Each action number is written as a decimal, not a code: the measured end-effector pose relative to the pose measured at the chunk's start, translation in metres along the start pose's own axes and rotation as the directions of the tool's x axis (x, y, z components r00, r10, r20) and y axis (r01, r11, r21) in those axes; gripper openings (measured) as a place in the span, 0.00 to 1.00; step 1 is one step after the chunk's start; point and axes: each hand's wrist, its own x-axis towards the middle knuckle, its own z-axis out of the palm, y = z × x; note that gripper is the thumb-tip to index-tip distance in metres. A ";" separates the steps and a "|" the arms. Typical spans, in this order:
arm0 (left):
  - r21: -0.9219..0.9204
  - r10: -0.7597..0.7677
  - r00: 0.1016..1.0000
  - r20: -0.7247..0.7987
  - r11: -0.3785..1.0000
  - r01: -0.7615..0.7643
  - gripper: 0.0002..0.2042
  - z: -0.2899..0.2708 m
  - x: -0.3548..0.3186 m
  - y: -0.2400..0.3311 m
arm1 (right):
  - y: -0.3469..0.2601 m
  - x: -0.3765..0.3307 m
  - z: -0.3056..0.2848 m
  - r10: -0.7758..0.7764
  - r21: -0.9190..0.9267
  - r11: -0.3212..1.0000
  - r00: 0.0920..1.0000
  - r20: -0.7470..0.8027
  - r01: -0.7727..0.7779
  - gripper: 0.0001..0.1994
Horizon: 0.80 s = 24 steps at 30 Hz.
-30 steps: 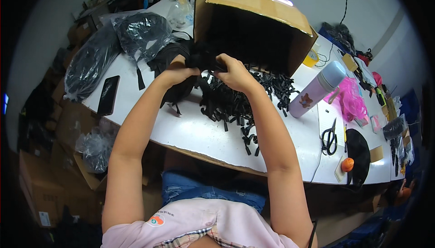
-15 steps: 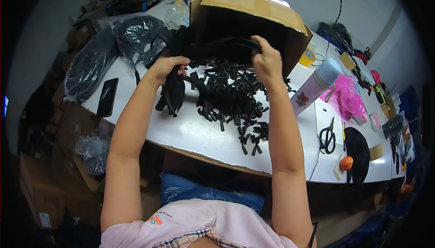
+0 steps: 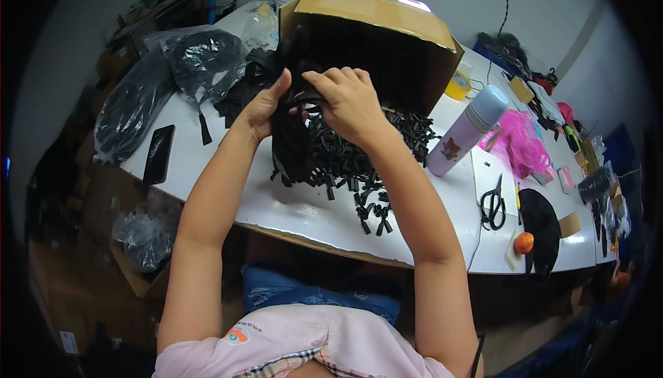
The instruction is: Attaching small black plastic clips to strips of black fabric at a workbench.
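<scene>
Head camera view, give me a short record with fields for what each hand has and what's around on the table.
left hand: grips a bundle of black straps, raised off the table
right hand: fingers closed over the top of the same bundle
below the hands: pile of black strap pieces on the white table
behind: open cardboard box
right side: pale flask, pink bag, black scissors
left side: black phone

Black straps (image 3: 345,164): matt woven cloth, heaped mid-table. Box (image 3: 376,8), far centre: brown corrugated cardboard, matt. Table (image 3: 297,209): smooth white top, slight sheen. Bags (image 3: 131,105), far left: glossy, crinkled clear plastic over black contents. Flask (image 3: 466,129), right: smooth, satin finish. Scissors (image 3: 492,202), near right: black handles, probably plastic.
</scene>
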 end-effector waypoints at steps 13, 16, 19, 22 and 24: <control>0.182 -0.084 0.994 -0.062 0.979 0.094 0.08 0.015 -0.002 -0.013 | 0.015 -0.019 0.005 0.446 0.321 0.883 0.824 -0.349 -0.343 0.10; 0.257 -0.058 0.997 0.043 0.965 0.045 0.08 0.014 -0.005 -0.011 | 0.008 -0.019 -0.004 0.555 0.690 -0.066 0.548 0.626 -0.721 0.28; 0.351 -0.041 0.991 0.129 0.936 -0.007 0.10 0.029 -0.010 -0.013 | 0.002 -0.019 0.015 0.588 0.791 -0.388 0.534 0.608 -0.473 0.27; 0.368 -0.079 0.996 0.040 0.928 0.059 0.13 0.041 -0.014 -0.013 | 0.006 -0.010 0.005 0.622 0.851 -0.506 0.624 0.472 -0.140 0.20; 0.391 -0.063 0.997 0.050 0.920 0.039 0.13 0.036 -0.014 -0.013 | 0.009 -0.007 -0.003 0.651 0.890 -0.429 0.630 0.423 -0.153 0.16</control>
